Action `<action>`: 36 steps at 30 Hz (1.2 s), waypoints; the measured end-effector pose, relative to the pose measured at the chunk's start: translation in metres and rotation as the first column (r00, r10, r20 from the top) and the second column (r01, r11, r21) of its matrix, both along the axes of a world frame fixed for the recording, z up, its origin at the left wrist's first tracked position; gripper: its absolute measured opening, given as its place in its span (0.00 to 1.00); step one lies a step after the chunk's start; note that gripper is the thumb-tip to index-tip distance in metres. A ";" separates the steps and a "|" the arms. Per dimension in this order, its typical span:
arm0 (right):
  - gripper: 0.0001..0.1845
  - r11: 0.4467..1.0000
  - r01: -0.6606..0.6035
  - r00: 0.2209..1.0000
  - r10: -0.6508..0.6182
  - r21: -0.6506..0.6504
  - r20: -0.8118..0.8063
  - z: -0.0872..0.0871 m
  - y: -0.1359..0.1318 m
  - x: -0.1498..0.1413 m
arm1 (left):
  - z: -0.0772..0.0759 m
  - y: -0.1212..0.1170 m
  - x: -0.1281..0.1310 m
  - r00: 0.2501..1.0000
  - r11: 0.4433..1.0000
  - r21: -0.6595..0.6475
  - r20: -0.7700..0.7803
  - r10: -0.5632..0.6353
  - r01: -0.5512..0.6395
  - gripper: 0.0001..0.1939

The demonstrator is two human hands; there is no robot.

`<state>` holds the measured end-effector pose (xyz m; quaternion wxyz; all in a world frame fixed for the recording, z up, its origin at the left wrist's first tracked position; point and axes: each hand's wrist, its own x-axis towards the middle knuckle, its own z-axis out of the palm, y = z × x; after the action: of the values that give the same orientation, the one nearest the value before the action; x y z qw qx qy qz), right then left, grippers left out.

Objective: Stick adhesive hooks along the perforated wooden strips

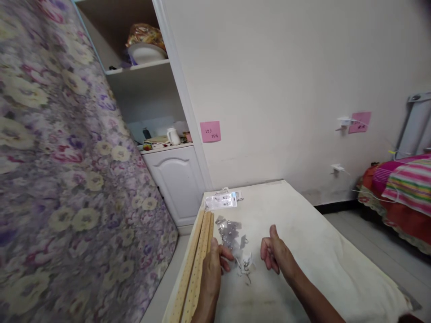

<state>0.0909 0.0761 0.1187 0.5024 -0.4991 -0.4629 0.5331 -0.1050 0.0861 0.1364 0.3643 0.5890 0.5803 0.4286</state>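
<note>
your two bare hands are over a table spread with a pale cloth. your left hand is near the left edge, its thumb pointing up and its fingers loosely curled toward the middle; thumb and fingers are apart. your right hand is farther in from that edge, thumb raised and fingers half curled, with the grip apart too.

between your hands, nearer the left one, lies a small tangle of white and metal pieces, some of them hook-shaped. you cannot tell here whether your left fingertips touch it. just beyond, toward the far edge, are clear plastic packets with small shiny parts, too blurred to count. a single small hook-like piece lies just to their right.

along the left edge run long wooden strips dotted with holes, side by side; your left hand and forearm cover part of them. at the far left corner, beyond the strips, lies a flat clear package with small dark parts showing through.

past the far edge rises a white wall bearing a pink note.
</note>
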 end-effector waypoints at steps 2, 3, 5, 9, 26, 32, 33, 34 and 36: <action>0.43 1.000 -0.030 1.000 0.030 0.001 0.007 -0.010 -0.002 -0.001 | -0.011 -0.005 -0.012 0.995 0.999 0.042 -0.095 0.039 -0.035 0.32; 0.42 0.999 -0.051 0.999 0.051 -0.005 0.015 -0.017 -0.003 -0.002 | -0.018 -0.008 -0.020 0.981 0.995 0.082 -0.179 0.072 -0.058 0.27; 0.41 0.995 -0.095 0.995 0.096 -0.035 0.028 -0.033 -0.006 -0.007 | -0.038 -0.014 -0.039 0.908 0.983 0.139 -0.385 0.164 -0.118 0.19; 0.39 0.987 -0.146 0.989 0.148 -0.069 0.024 -0.070 -0.014 -0.025 | -0.077 -0.023 -0.075 0.638 0.961 0.179 -0.720 0.273 -0.209 0.19; 0.25 0.949 -0.289 0.956 0.293 -0.122 0.016 -0.136 -0.037 -0.092 | -0.079 -0.011 -0.068 0.811 0.943 -0.196 -0.575 0.110 -0.267 0.14; 0.37 0.936 -0.342 0.925 0.319 -0.089 -0.206 -0.158 -0.034 -0.118 | -0.113 -0.014 -0.052 0.976 0.961 -0.181 -0.086 0.198 -0.211 0.34; 0.36 0.931 -0.357 0.915 0.333 -0.071 -0.229 -0.158 -0.033 -0.118 | -0.115 -0.016 -0.047 0.980 0.957 -0.211 -0.029 0.199 -0.201 0.36; 0.35 0.932 -0.359 0.912 0.340 -0.048 -0.232 -0.157 -0.032 -0.119 | -0.116 -0.018 -0.042 0.979 0.951 -0.242 0.021 0.203 -0.192 0.37; 0.32 0.943 -0.334 0.923 0.328 0.003 -0.202 -0.155 -0.031 -0.117 | -0.114 -0.024 -0.033 0.973 0.943 -0.288 0.106 0.205 -0.168 0.38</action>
<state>-0.0265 0.0450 -0.0359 0.4413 -0.3656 -0.4791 0.6648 -0.1377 0.0620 0.0223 0.4388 0.4444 0.6619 0.4145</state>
